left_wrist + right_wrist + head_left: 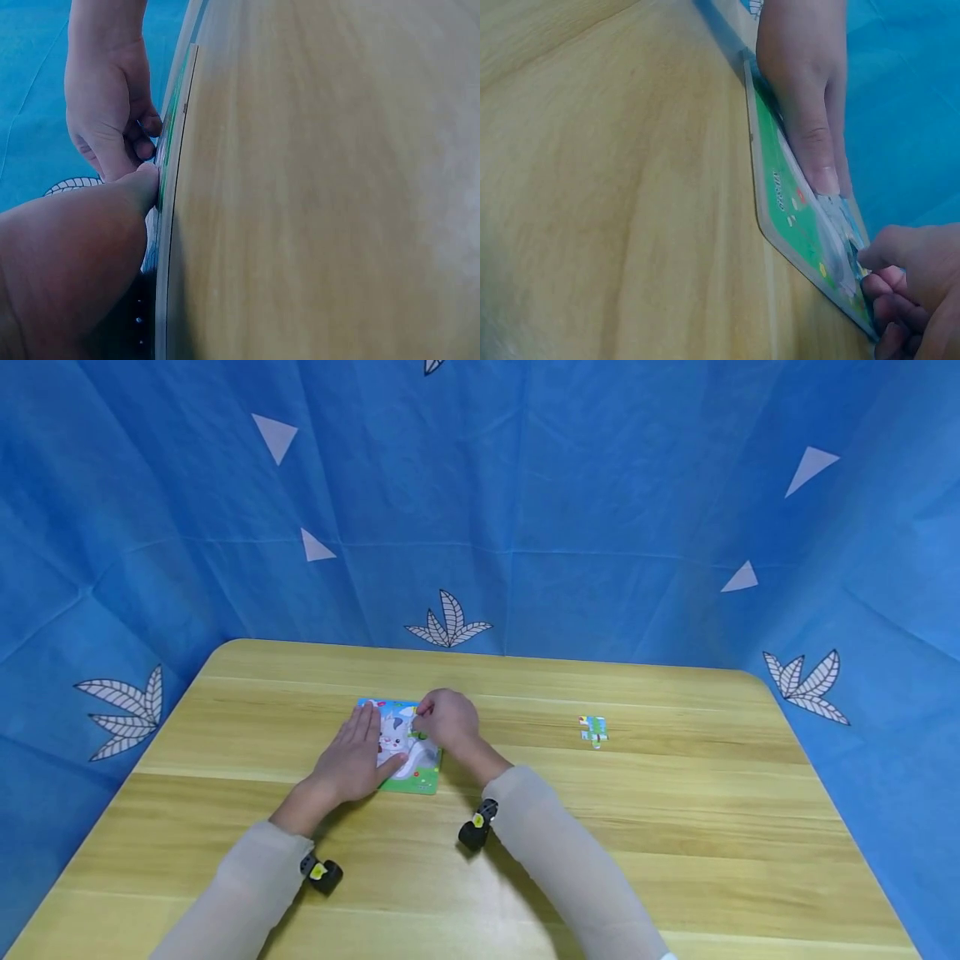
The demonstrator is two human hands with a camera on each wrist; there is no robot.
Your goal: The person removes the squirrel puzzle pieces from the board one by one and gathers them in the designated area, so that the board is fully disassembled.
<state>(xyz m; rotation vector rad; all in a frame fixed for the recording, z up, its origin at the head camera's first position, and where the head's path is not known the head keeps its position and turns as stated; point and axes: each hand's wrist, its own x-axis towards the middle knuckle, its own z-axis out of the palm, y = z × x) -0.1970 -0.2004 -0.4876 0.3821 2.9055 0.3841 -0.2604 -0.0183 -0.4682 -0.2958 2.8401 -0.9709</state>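
A jigsaw puzzle board (405,782) with a white cat on a green and blue picture lies on the table, left of the middle. My left hand (347,763) rests flat over its left part, fingers straight and thumb stretched across the lower picture. At the board's upper right, my right hand (452,720) has its fingers curled and pinches a puzzle piece, mostly hidden by the fingertips. In the right wrist view the right thumb (885,246) is right at the picture's surface, and the left thumb (817,161) presses on the board.
A few joined puzzle pieces (595,729), green and light blue, lie on the wooden table (675,827) to the right. Blue cloth (600,527) with white leaf and triangle prints hangs behind and beside the table. Wrist cameras (474,833) are strapped to both forearms.
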